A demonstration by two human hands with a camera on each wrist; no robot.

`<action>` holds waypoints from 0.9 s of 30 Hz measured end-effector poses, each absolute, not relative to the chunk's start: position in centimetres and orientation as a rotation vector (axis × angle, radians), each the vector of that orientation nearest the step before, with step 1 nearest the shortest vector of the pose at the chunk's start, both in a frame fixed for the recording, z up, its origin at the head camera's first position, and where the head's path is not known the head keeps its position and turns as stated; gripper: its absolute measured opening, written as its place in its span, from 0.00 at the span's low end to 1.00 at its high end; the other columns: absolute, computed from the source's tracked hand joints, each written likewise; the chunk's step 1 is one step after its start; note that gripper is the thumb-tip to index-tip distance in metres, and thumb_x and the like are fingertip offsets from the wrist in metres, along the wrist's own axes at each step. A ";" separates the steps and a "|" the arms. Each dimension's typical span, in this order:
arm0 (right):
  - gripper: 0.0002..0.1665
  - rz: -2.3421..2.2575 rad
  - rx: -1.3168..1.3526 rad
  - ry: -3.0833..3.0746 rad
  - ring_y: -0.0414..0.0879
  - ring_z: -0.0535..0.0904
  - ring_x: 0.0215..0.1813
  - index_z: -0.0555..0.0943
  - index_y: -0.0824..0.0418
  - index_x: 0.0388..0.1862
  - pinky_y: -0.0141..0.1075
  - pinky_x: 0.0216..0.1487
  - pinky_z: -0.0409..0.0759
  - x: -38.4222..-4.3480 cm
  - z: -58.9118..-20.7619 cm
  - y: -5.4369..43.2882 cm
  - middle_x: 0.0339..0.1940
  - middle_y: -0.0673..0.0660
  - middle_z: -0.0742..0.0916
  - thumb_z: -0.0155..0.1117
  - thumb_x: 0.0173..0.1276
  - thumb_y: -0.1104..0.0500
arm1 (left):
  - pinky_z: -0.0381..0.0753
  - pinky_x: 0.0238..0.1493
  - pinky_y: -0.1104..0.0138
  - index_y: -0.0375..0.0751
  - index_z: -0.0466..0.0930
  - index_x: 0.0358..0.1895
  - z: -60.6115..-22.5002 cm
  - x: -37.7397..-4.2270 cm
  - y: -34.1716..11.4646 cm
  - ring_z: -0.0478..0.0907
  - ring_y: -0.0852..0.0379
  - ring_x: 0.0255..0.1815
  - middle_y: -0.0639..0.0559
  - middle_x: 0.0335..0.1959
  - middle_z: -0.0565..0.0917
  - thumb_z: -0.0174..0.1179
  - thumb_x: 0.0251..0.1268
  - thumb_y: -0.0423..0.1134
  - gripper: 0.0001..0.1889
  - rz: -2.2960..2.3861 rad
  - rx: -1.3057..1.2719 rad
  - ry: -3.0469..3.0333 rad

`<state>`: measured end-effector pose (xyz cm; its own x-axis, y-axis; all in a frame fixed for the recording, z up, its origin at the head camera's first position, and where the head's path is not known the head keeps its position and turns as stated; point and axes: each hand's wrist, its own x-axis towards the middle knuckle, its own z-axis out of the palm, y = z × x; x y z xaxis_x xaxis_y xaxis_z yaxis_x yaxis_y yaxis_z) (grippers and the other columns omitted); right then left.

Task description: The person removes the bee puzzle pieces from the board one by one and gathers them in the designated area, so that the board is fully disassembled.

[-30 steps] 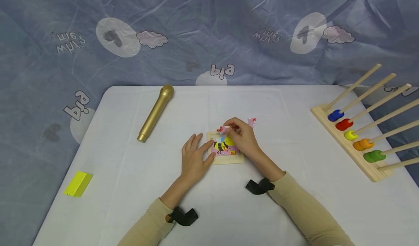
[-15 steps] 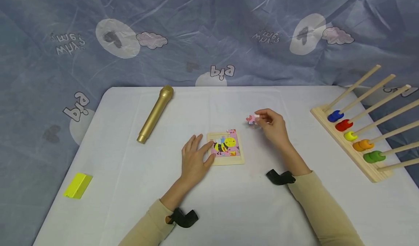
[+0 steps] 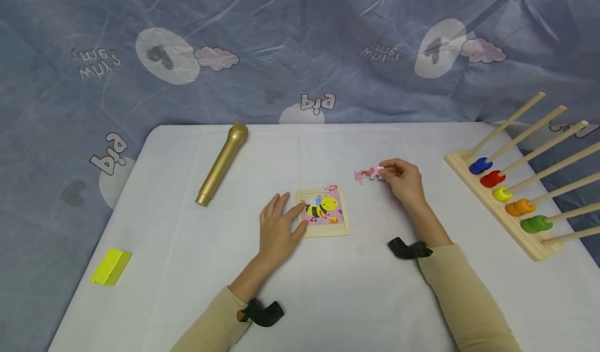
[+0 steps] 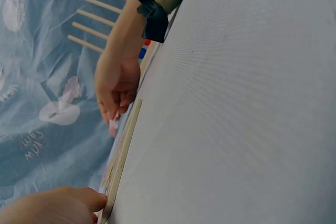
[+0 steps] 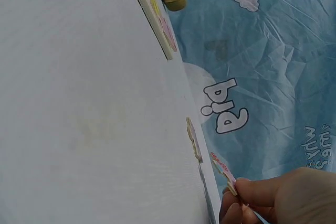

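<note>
My left hand (image 3: 281, 229) rests at the left edge of a small wooden jigsaw puzzle (image 3: 323, 232), its thumb and index finger spread and touching the frame. The puzzle shows a yellow and black bee on pink. One pink piece (image 3: 331, 188) lies over the frame's top edge. To the right of the puzzle, my right hand (image 3: 405, 183) pinches a pink puzzle piece (image 3: 373, 173) with a red print between thumb and fingers. Another loose puzzle piece (image 5: 193, 141) lies on the table beside it; in the head view the held piece partly overlaps it.
A gold microphone (image 3: 222, 164) lies at the back left. Near the left edge is a yellow block (image 3: 111, 266). On the right stands a wooden bead rack (image 3: 525, 237) with upright rods and coloured beads. A grey printed cloth (image 3: 300, 45) hangs behind the white table (image 3: 328, 300).
My right hand has moved right, away from the puzzle, carrying the red-printed piece to beside the loose piece. A pink piece shows at the frame's top edge. The left hand stays put.
</note>
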<state>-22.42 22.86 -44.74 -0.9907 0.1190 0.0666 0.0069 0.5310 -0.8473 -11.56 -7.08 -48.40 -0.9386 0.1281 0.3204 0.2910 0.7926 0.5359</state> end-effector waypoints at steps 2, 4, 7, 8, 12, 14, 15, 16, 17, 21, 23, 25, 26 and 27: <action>0.12 1.467 -0.112 -2.653 0.34 0.74 0.27 0.83 0.67 0.47 0.23 0.27 0.75 -22.4 -44.8 22.9 0.31 0.49 0.80 0.63 0.68 0.63 | 0.57 0.68 0.44 0.46 0.83 0.56 -48.4 -11.5 -7.1 0.60 0.38 0.73 0.38 0.68 0.71 0.66 0.60 0.44 0.20 -0.874 -0.321 -2.716; 0.12 1.467 -0.111 -2.656 0.34 0.74 0.27 0.83 0.67 0.47 0.23 0.27 0.76 -22.5 -44.9 22.9 0.31 0.49 0.80 0.63 0.68 0.63 | 0.57 0.68 0.44 0.46 0.83 0.56 -48.4 -11.5 -7.1 0.60 0.38 0.73 0.38 0.68 0.71 0.66 0.60 0.44 0.20 -0.873 -0.319 -2.718; 0.12 1.453 -0.107 -2.662 0.35 0.75 0.27 0.84 0.67 0.46 0.23 0.27 0.76 -22.6 -45.0 22.9 0.31 0.49 0.81 0.64 0.67 0.62 | 0.57 0.68 0.44 0.46 0.83 0.56 -48.4 -11.5 -7.2 0.60 0.38 0.73 0.38 0.68 0.71 0.66 0.60 0.44 0.20 -0.877 -0.321 -2.714; 0.12 1.443 -0.100 -2.663 0.35 0.75 0.27 0.84 0.67 0.46 0.23 0.27 0.76 -22.6 -45.0 22.9 0.31 0.50 0.82 0.64 0.67 0.63 | 0.57 0.68 0.44 0.46 0.83 0.56 -48.4 -11.5 -7.2 0.60 0.38 0.73 0.38 0.68 0.71 0.66 0.60 0.44 0.20 -0.879 -0.321 -2.714; 0.11 1.389 -0.106 -2.684 0.34 0.75 0.27 0.84 0.66 0.46 0.23 0.26 0.76 -22.6 -45.1 22.9 0.33 0.54 0.84 0.63 0.68 0.62 | 0.57 0.69 0.44 0.47 0.83 0.56 -48.4 -11.6 -7.2 0.60 0.38 0.73 0.38 0.68 0.71 0.66 0.60 0.44 0.20 -0.883 -0.320 -2.717; 0.11 1.346 -0.117 -2.703 0.34 0.75 0.27 0.85 0.65 0.46 0.23 0.26 0.75 -22.6 -45.2 22.9 0.34 0.57 0.84 0.63 0.68 0.61 | 0.57 0.69 0.44 0.47 0.83 0.56 -48.5 -11.6 -7.2 0.60 0.38 0.73 0.38 0.68 0.71 0.66 0.60 0.44 0.20 -0.883 -0.318 -2.725; 0.11 1.323 -0.124 -2.711 0.34 0.75 0.27 0.85 0.64 0.46 0.23 0.26 0.75 -22.6 -45.2 22.9 0.35 0.58 0.85 0.63 0.68 0.61 | 0.57 0.69 0.44 0.47 0.83 0.56 -48.5 -11.6 -7.2 0.59 0.38 0.73 0.38 0.68 0.71 0.66 0.61 0.44 0.20 -0.883 -0.318 -2.728; 0.11 1.296 -0.125 -2.718 0.34 0.75 0.27 0.85 0.63 0.46 0.23 0.26 0.75 -22.5 -45.3 22.9 0.35 0.59 0.85 0.63 0.68 0.61 | 0.56 0.69 0.44 0.47 0.83 0.57 -48.6 -11.6 -7.2 0.59 0.38 0.73 0.38 0.68 0.71 0.66 0.61 0.44 0.20 -0.885 -0.317 -2.730; 0.11 1.274 -0.125 -2.722 0.34 0.74 0.27 0.85 0.63 0.46 0.23 0.27 0.74 -22.5 -45.3 22.9 0.36 0.59 0.85 0.63 0.68 0.61 | 0.56 0.69 0.44 0.47 0.83 0.57 -48.6 -11.6 -7.2 0.59 0.38 0.73 0.38 0.68 0.71 0.66 0.61 0.45 0.20 -0.886 -0.317 -2.731; 0.11 1.195 -0.103 -2.724 0.36 0.73 0.30 0.85 0.63 0.46 0.23 0.29 0.71 -22.4 -45.4 22.8 0.36 0.61 0.86 0.63 0.68 0.61 | 0.56 0.69 0.44 0.47 0.83 0.57 -48.5 -11.6 -7.2 0.59 0.38 0.73 0.39 0.68 0.71 0.66 0.61 0.45 0.20 -0.886 -0.317 -2.729; 0.11 1.166 -0.093 -2.723 0.38 0.73 0.31 0.85 0.64 0.46 0.24 0.30 0.69 -22.4 -45.5 22.7 0.36 0.62 0.86 0.64 0.68 0.61 | 0.56 0.69 0.44 0.47 0.83 0.57 -48.5 -11.6 -7.2 0.59 0.38 0.73 0.39 0.68 0.71 0.66 0.61 0.45 0.20 -0.884 -0.317 -2.728; 0.11 1.141 -0.084 -2.725 0.41 0.73 0.33 0.85 0.64 0.46 0.24 0.31 0.69 -22.4 -45.6 22.7 0.35 0.62 0.86 0.64 0.67 0.61 | 0.56 0.69 0.44 0.47 0.83 0.57 -48.5 -11.5 -7.2 0.59 0.38 0.73 0.38 0.68 0.71 0.65 0.61 0.44 0.20 -0.885 -0.317 -2.730; 0.11 1.131 -0.080 -2.726 0.42 0.72 0.33 0.85 0.64 0.46 0.25 0.32 0.68 -22.4 -45.6 22.7 0.36 0.62 0.85 0.64 0.67 0.61 | 0.56 0.69 0.44 0.47 0.83 0.57 -48.6 -11.6 -7.2 0.59 0.39 0.73 0.38 0.68 0.70 0.65 0.61 0.44 0.20 -0.887 -0.318 -2.731; 0.11 1.123 -0.074 -2.724 0.43 0.72 0.34 0.85 0.64 0.46 0.26 0.32 0.68 -22.4 -45.7 22.7 0.36 0.62 0.85 0.64 0.67 0.61 | 0.56 0.69 0.44 0.47 0.83 0.57 -48.6 -11.6 -7.2 0.59 0.39 0.73 0.38 0.68 0.70 0.65 0.61 0.44 0.20 -0.889 -0.318 -2.730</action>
